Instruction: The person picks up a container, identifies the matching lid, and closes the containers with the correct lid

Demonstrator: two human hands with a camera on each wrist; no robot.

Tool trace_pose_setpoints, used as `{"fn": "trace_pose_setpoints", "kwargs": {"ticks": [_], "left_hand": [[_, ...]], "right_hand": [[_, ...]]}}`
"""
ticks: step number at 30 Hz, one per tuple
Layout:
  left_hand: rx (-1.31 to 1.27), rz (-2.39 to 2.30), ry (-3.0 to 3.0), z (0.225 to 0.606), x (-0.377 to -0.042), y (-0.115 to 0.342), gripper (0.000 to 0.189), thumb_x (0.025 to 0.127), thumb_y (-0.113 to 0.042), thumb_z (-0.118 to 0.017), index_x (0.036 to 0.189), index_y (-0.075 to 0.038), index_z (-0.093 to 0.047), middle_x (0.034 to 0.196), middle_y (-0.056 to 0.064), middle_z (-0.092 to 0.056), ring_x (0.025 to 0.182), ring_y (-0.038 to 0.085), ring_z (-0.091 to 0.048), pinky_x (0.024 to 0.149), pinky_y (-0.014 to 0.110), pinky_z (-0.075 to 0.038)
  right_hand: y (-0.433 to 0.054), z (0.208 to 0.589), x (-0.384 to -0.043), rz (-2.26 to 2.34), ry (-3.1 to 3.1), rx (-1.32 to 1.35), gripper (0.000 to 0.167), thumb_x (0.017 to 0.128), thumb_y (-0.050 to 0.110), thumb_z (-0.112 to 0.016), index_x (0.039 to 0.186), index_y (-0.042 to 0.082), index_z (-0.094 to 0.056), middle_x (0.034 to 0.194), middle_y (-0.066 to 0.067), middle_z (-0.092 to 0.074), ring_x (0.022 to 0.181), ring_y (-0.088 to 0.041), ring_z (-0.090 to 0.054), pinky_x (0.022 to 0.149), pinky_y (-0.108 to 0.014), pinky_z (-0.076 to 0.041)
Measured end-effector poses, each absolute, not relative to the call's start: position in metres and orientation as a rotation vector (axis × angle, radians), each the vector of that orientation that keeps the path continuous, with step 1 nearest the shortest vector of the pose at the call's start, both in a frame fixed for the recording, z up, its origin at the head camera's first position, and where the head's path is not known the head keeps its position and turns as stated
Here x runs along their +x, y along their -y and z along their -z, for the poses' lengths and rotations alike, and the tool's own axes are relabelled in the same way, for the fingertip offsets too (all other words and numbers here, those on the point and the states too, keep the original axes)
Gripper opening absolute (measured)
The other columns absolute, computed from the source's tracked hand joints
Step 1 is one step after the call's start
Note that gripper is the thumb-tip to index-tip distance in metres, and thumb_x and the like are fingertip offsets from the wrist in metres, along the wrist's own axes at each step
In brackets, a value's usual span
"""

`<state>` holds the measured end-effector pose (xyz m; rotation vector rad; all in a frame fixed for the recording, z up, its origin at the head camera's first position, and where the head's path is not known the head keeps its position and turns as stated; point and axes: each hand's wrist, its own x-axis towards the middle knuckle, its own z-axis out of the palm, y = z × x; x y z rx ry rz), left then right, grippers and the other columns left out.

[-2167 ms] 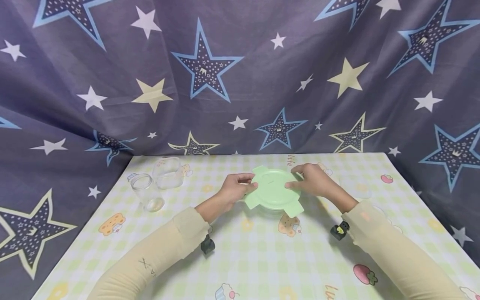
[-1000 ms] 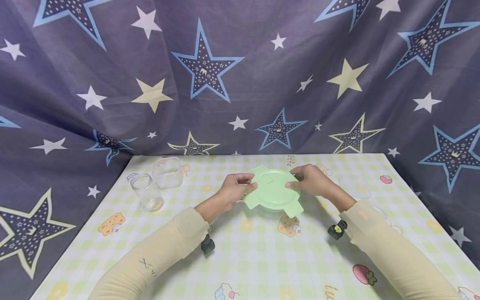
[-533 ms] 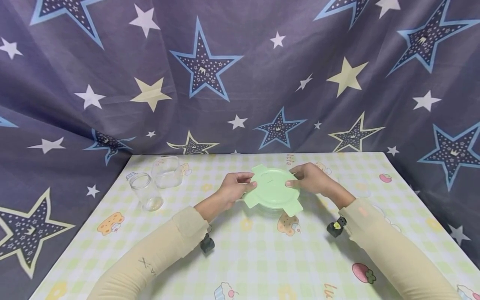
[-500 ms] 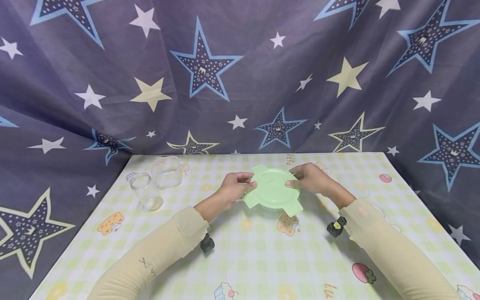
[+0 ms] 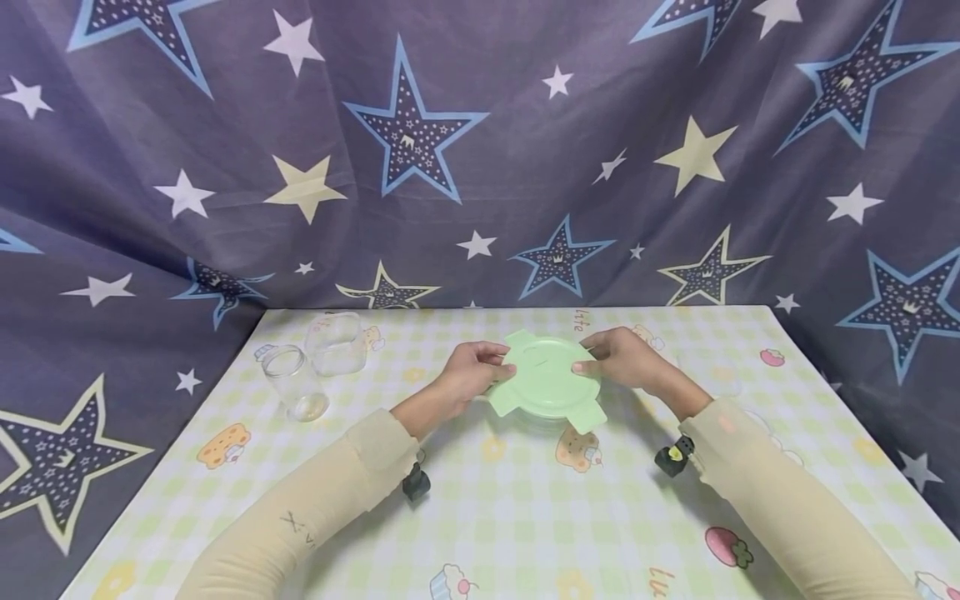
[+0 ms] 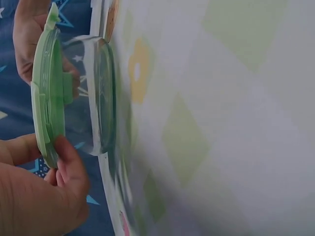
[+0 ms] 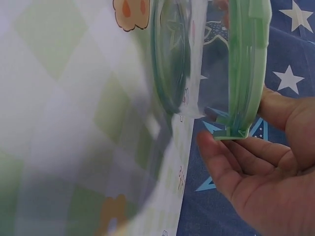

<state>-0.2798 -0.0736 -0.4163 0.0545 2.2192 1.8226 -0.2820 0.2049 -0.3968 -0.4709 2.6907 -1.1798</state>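
A pale green lid (image 5: pixel 551 379) with flat side flaps sits on a round clear glass container (image 7: pixel 211 59), near the table's far middle. My left hand (image 5: pixel 471 379) pinches the lid's left edge, thumb on top and fingers beneath. On the opposite side my right hand (image 5: pixel 622 360) grips the rim, its thumb (image 7: pixel 275 105) on the top face and its fingertips under the flap there. The front flaps stick outward. In the left wrist view, a green tab (image 6: pixel 67 88) hangs down the glass wall beside the right hand's fingers.
A clear cylindrical jar (image 5: pixel 295 383) stands at the left, with a clear squarish container (image 5: pixel 335 346) behind it. Faint transparent pieces lie on the right, partly behind the right forearm. A star-patterned curtain (image 5: pixel 480 167) rises at the back edge of the checked tablecloth (image 5: pixel 510 525).
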Motion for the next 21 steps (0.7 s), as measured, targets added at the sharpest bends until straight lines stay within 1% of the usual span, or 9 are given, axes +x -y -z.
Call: {"fn": "trace_pose_setpoints", "kwargs": {"ticks": [4, 8, 11, 17, 21], "left_hand": [[0.085, -1.738, -2.357, 0.415, -0.284, 0.072, 0.040, 0.090, -0.012, -0.079, 0.128, -0.007, -0.066, 0.121, 0.009, -0.060, 0.100, 0.021, -0.060, 0.077, 0.028, -0.057], [0.188, -1.607, -2.573, 0.413, -0.290, 0.068, 0.039, 0.089, -0.017, -0.079, 0.125, -0.009, -0.068, 0.119, 0.007, -0.064, 0.098, 0.022, -0.064, 0.079, 0.032, -0.058], [0.319, -1.506, -2.734, 0.413, -0.296, 0.065, 0.038, 0.089, -0.018, -0.079, 0.124, -0.007, -0.069, 0.117, 0.008, -0.067, 0.097, 0.023, -0.065, 0.083, 0.034, -0.058], [0.644, -1.279, -2.952, 0.408, -0.306, 0.060, 0.035, 0.091, -0.016, -0.077, 0.122, -0.001, -0.071, 0.115, 0.015, -0.067, 0.102, 0.030, -0.065, 0.091, 0.039, -0.055], [0.789, -1.142, -2.995, 0.405, -0.314, 0.056, 0.035, 0.092, -0.018, -0.076, 0.121, 0.001, -0.071, 0.114, 0.016, -0.069, 0.104, 0.030, -0.064, 0.092, 0.040, -0.055]], "right_hand": [[-0.203, 0.395, -0.281, 1.175, -2.691, -0.443, 0.047, 0.095, 0.024, -0.076, 0.127, -0.007, -0.065, 0.110, -0.021, -0.074, 0.102, -0.033, -0.072, 0.093, -0.050, -0.058], [-0.202, 0.394, -0.282, 1.145, -2.708, -0.414, 0.047, 0.094, 0.025, -0.077, 0.127, -0.007, -0.065, 0.112, -0.021, -0.074, 0.105, -0.035, -0.071, 0.094, -0.051, -0.057], [-0.201, 0.392, -0.281, 1.119, -2.723, -0.402, 0.047, 0.094, 0.025, -0.077, 0.126, -0.007, -0.066, 0.112, -0.021, -0.074, 0.105, -0.035, -0.070, 0.093, -0.050, -0.058], [-0.199, 0.388, -0.279, 1.068, -2.760, -0.406, 0.041, 0.093, 0.024, -0.078, 0.120, -0.005, -0.071, 0.108, -0.017, -0.075, 0.100, -0.032, -0.071, 0.086, -0.046, -0.060], [-0.199, 0.388, -0.279, 1.062, -2.775, -0.388, 0.039, 0.092, 0.024, -0.079, 0.118, -0.004, -0.072, 0.107, -0.016, -0.075, 0.099, -0.031, -0.071, 0.087, -0.046, -0.059]]}}
